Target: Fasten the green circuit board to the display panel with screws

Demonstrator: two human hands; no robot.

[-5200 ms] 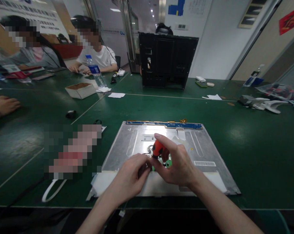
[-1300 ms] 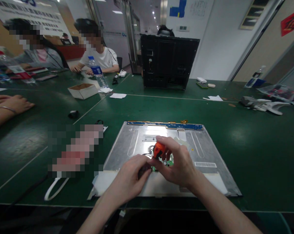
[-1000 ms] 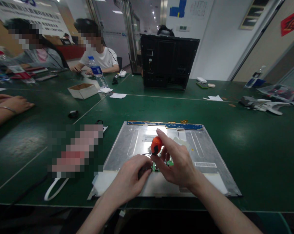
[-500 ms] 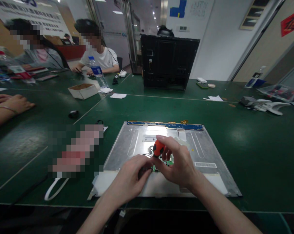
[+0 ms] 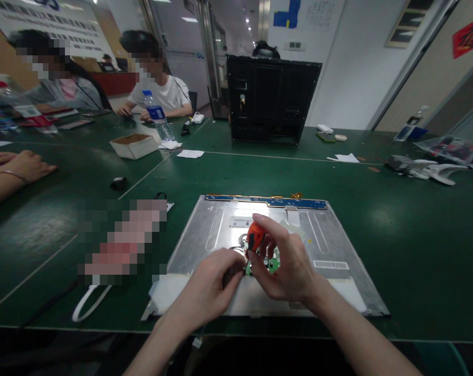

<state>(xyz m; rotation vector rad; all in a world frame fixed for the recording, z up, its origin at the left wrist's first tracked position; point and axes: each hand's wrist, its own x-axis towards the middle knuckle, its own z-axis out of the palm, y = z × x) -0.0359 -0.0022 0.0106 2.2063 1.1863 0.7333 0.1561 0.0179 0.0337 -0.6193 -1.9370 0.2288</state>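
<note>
Screwdriver (image 5: pixel 255 237), one only, with a stubby orange-and-black handle, stands nearly upright over a small green circuit board (image 5: pixel 273 263) on one silver metal panel (image 5: pixel 330 235) lying flat on the green worktop (image 5: pixel 416 230). The right hand (image 5: pixel 287 261) has its fingers curled closed around the handle. The left hand (image 5: pixel 212 287) pinches its fingers narrow just beside the tip; what they grip is hidden.

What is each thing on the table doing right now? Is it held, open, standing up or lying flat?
Screwdriver: upright, held by right hand.
Left hand: resting on metal panel.
Metal panel: lying flat.
Cardboard box: open.
Water bottle: standing, capped.
Black case: standing upright.
</note>
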